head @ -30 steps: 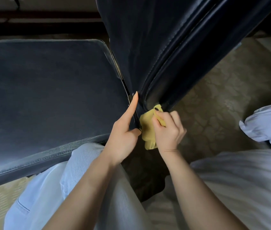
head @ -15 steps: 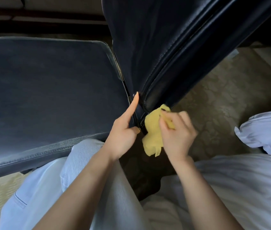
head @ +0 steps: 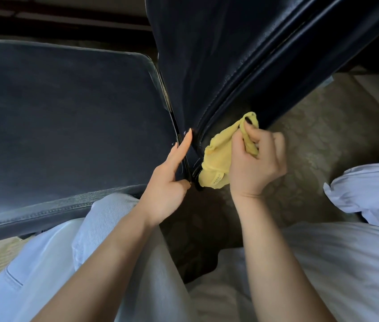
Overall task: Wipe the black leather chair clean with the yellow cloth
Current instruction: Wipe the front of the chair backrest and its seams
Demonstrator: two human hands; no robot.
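Observation:
The black leather chair fills the upper half of the view: its seat [head: 67, 117] lies at the left and its backrest [head: 225, 54] rises at the upper right. My right hand [head: 257, 163] grips the bunched yellow cloth [head: 218, 156] and holds it against the lower edge of the backrest, at the piped seam. My left hand [head: 169, 177] rests at the seat's rear corner by the dark metal frame, index finger stretched along the gap, thumb pressing the frame. The other fingers are hidden.
Patterned beige floor [head: 323, 126] shows right of the backrest. My light blue trouser leg [head: 72, 263] lies under the seat's front edge. White fabric [head: 334, 263] covers the lower right. A dark wall base runs along the top left.
My right hand has shifted the cloth slightly right and up along the backrest's lower edge, and more of the cloth hangs loose. The left hand has stayed at the seat corner.

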